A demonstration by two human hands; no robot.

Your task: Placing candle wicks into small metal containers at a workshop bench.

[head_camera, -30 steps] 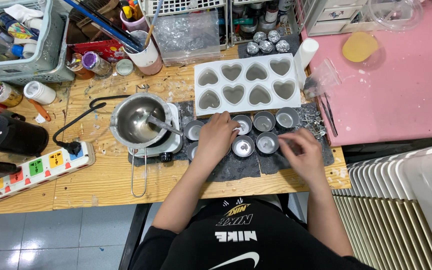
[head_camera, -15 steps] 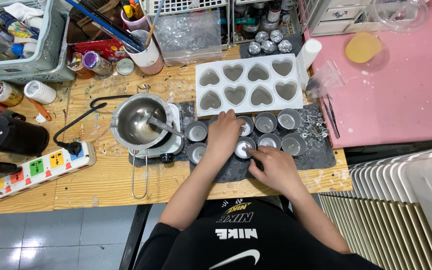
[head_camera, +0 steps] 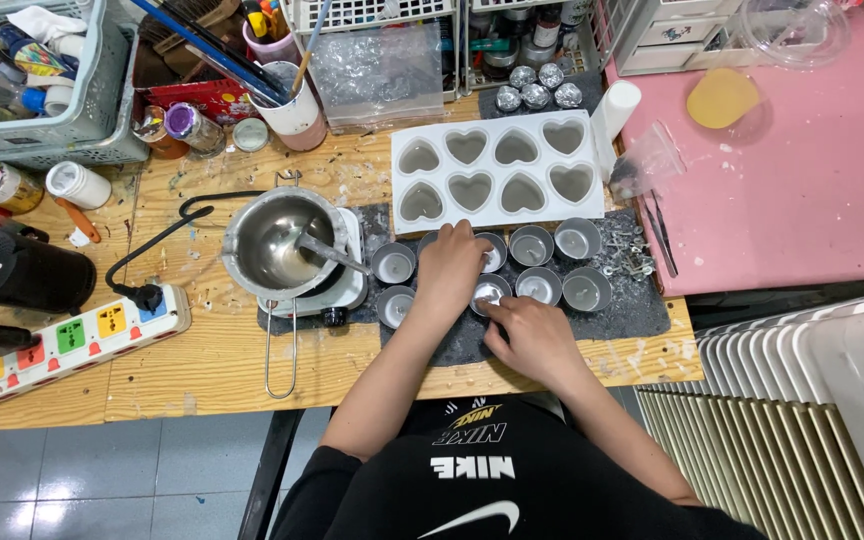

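Hands meet over one small metal cup on the dark mat. The left hand lies palm down across the cups, its fingers spread loosely toward the heart mould and its edge against the cup's left rim; whether it clamps anything cannot be told, since the palm hides what is beneath. The right hand comes in from below, fingertips pinched together at the cup's near rim, touching it or something tiny inside; which of the two cannot be told.

Just right of the pinch stand two more cups in the same row, one beside the held cup and another beyond it. Above them, a back row of cups runs along the mould's lower edge. Left of the left hand sit two further cups, one behind the other, and beyond those a steel pouring pot with a spoon resting in it, on a small white hotplate. Farther right of the grip, loose wick tabs lie scattered on the mat
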